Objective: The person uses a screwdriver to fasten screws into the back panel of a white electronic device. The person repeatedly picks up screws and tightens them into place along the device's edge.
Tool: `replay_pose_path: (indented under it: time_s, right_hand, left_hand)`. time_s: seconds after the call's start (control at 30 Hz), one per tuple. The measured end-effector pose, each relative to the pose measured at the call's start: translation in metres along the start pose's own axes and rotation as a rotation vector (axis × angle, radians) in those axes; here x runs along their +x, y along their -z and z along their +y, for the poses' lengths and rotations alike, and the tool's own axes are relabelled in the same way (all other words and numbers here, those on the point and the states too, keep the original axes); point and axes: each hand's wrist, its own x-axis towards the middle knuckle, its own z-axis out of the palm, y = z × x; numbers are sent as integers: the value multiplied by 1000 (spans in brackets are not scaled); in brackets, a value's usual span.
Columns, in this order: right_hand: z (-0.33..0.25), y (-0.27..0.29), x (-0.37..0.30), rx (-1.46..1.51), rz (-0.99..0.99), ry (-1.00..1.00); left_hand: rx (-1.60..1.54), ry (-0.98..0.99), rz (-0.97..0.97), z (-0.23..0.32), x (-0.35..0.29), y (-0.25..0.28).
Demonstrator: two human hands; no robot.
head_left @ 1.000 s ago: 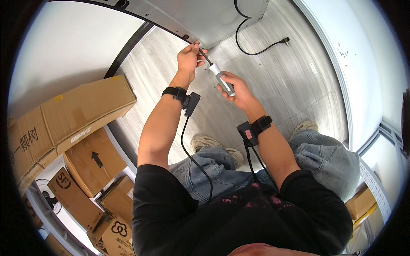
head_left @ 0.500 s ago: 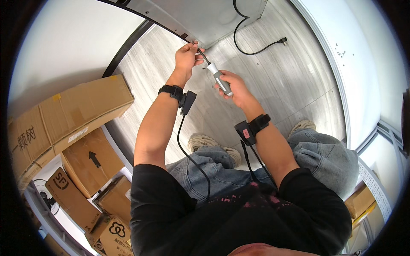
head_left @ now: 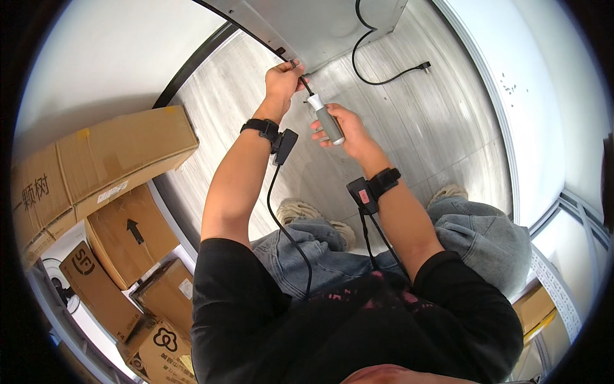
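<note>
A screwdriver (head_left: 330, 126) with a grey and white handle and a dark shaft points up and left toward the lower edge of a grey metal appliance panel (head_left: 320, 29). My right hand (head_left: 348, 131) holds the handle, thumb on one side and the fingers loosely round it. At the shaft's far end my left hand (head_left: 283, 81) is closed, its thumb and fingers pinching around the tip. What small dark piece sits between those fingertips is too small to name. Black straps with small boxes circle both wrists.
A black power cord (head_left: 384, 82) with a plug hangs from the panel onto the grey wood-look floor (head_left: 416, 128). Cardboard boxes (head_left: 121, 153) are stacked at the left. A white wall (head_left: 499, 96) bounds the right, and shelving with another box (head_left: 536, 310) stands lower right.
The right-hand fingers have loosened and spread a little along the screwdriver handle, which has turned slightly. My left hand stays at the tip. The whole view has shifted slightly.
</note>
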Motion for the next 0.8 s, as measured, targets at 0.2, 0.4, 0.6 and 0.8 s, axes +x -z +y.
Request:
replay_pose_path:
  time_s: [0.2, 0.4, 0.6, 0.8]
  right_hand:
    - [14, 11, 16, -395, 126, 250]
    - [11, 12, 18, -592, 191, 235]
    - [-5, 10, 6, -222, 79, -1]
    - [12, 23, 25, -635, 15, 175]
  left_hand:
    - [24, -37, 51, -8, 6, -2]
    - [48, -67, 86, -9, 4, -4]
    - [-7, -60, 64, -12, 9, 0]
    - [27, -35, 101, -7, 7, -4]
